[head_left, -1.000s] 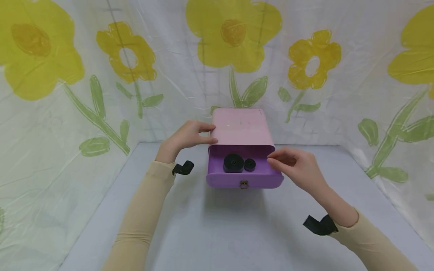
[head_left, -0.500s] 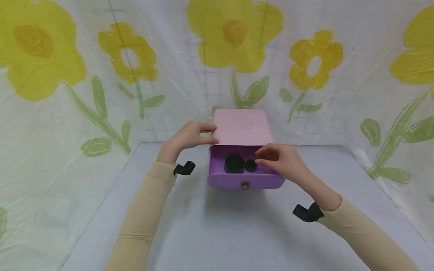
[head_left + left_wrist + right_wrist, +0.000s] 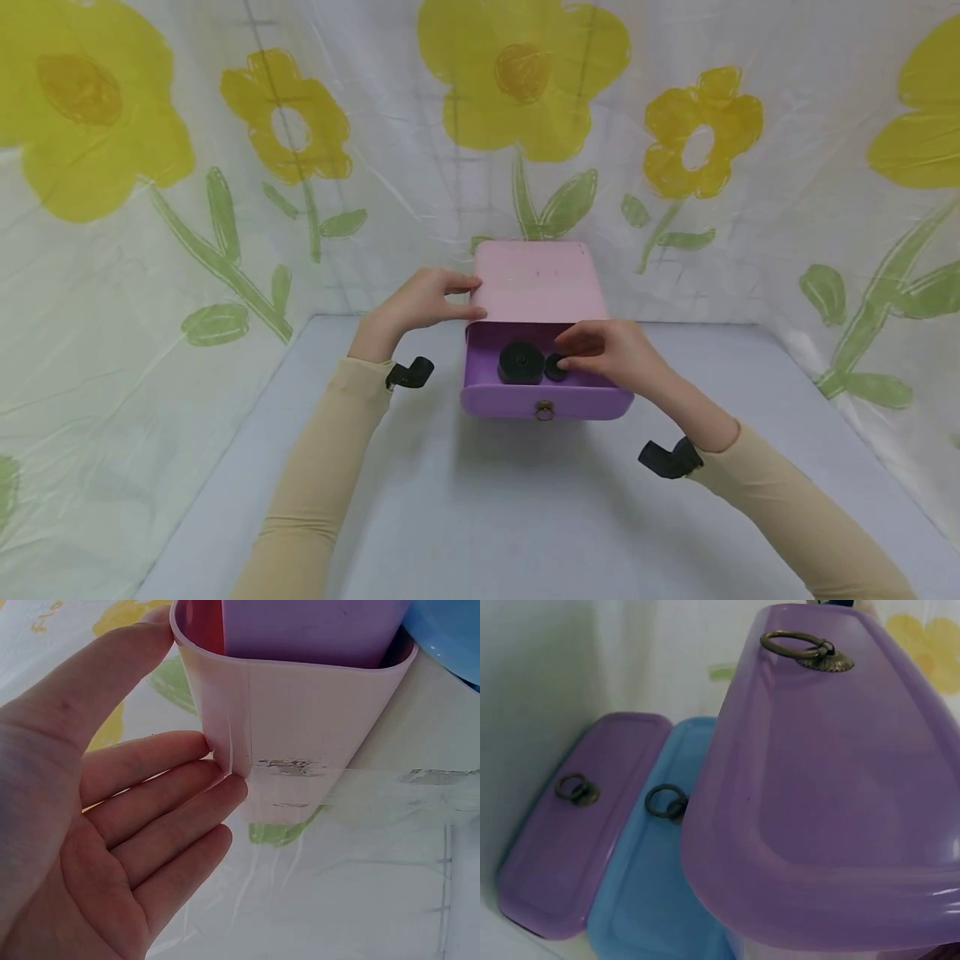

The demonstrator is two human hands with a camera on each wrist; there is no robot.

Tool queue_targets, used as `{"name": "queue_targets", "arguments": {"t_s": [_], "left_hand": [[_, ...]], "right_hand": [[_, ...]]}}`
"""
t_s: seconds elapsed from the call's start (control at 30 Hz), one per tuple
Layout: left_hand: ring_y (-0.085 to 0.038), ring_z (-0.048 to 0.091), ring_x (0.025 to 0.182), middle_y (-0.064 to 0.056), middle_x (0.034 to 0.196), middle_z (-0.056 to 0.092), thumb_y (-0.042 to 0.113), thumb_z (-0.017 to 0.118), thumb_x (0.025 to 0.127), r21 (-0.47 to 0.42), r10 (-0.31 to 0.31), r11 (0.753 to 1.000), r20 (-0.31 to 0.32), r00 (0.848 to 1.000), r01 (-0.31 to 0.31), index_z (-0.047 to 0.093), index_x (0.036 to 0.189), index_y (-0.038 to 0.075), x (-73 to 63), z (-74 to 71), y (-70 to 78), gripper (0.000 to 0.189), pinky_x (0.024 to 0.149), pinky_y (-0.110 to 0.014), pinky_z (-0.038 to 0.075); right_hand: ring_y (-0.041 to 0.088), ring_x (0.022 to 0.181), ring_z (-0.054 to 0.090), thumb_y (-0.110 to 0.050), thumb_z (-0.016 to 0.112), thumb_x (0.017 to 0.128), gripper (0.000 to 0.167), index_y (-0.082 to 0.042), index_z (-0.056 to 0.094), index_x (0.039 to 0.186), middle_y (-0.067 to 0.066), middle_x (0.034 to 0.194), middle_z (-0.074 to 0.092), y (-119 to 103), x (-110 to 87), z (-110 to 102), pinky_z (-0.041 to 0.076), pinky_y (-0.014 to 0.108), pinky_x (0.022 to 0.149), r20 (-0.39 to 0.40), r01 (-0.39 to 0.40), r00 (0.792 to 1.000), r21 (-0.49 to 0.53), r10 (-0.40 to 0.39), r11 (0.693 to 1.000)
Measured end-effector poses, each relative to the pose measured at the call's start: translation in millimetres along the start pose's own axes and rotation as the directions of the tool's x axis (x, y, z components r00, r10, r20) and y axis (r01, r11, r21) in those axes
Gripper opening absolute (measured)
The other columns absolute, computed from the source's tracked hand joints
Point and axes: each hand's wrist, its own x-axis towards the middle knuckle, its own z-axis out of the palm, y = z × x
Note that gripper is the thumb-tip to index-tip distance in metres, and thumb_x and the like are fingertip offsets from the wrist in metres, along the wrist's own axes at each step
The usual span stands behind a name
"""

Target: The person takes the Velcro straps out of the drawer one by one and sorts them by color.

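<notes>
My left hand rests against the left side of a pink drawer cabinet. In the left wrist view its fingers lie nearly straight on the cabinet wall, the thumb at the rim. The purple top drawer is pulled out. Inside lie a large black disc with a small centre hole and a smaller black disc to its right. My right hand reaches over the drawer's right side, thumb tip overlapping the small disc, a gap showing between thumb and forefinger. The right wrist view hides its fingers.
Below the open drawer, the right wrist view shows a blue drawer and another purple drawer, both with ring pulls. The cabinet stands at the back of a white table, before a flower-printed curtain.
My right hand has moved left from the drawer's right edge to the small black disc. The left hand stays on the cabinet, and both discs remain in place.
</notes>
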Motion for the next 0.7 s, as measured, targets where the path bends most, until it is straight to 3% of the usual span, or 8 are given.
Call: {"name": "queue_targets", "arguments": {"t_s": [0.23,0.43,0.7], "left_hand": [[-0.018,0.055,0.123,-0.002,0.133,0.059,0.05,0.072,0.079,0.006,-0.006,1.0,-0.001,1.0,0.006,0.057,0.133,0.013,0.4,0.7,0.1,0.067,0.104,-0.035,0.044],[-0.018,0.055,0.123,-0.004,0.133,0.058,0.051,0.071,0.079,0.014,-0.004,1.0,0.008,1.0,0.004,0.057,0.134,0.013,0.3,0.3,1.1,0.068,0.104,-0.035,0.043],[-0.019,0.054,0.124,-0.003,0.134,0.057,0.051,0.071,0.08,0.012,-0.007,1.0,0.013,1.0,0.007,0.056,0.134,0.013,-0.8,-1.2,2.2,0.068,0.105,-0.036,0.043]], "right_hand": [[0.018,0.093,0.07,-0.018,0.079,0.078,0.032,-0.008,0.071,0.107,0.006,0.104,0.072,1.1,5.6,0.2,0.057,0.028,0.079,0.056,0.01,0.998,-0.01,-0.009,1.0],[0.018,0.091,0.071,-0.016,0.081,0.075,0.034,-0.008,0.071,0.106,0.006,0.102,0.073,2.0,7.6,2.2,0.057,0.03,0.078,0.044,0.052,0.998,-0.043,-0.05,0.998],[0.015,0.085,0.071,-0.022,0.084,0.071,0.037,-0.011,0.073,0.104,0.003,0.098,0.073,5.6,10.3,4.7,0.057,0.033,0.077,0.032,0.09,0.996,-0.189,-0.085,0.978]]}}
